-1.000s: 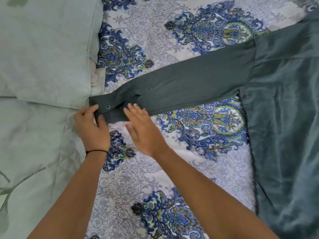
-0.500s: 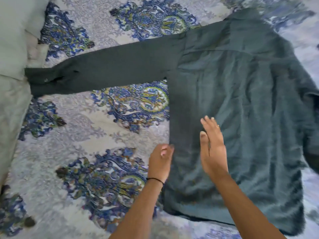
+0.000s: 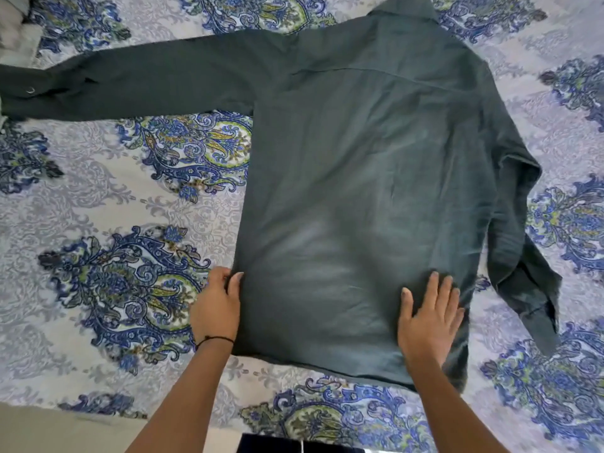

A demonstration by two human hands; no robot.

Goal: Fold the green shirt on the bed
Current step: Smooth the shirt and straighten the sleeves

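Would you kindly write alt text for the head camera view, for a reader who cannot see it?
A green shirt lies spread back-up on a patterned bedspread. The left hand grips its side edge; the right hand rests flat on it.

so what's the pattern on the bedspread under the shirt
The bedspread is pale grey with ornate blue-and-green paisley medallions; head view.

Two bare arms reach forward from the bottom of the view. The left hand [image 3: 215,308] is curled, with its thumb on top, and pinches the side edge of the shirt [image 3: 359,178]. A thin black band [image 3: 214,339] goes round the left wrist. The right hand [image 3: 428,322] lies flat on the shirt, palm down, fingers straight and a little spread. The hands are well apart and about level.
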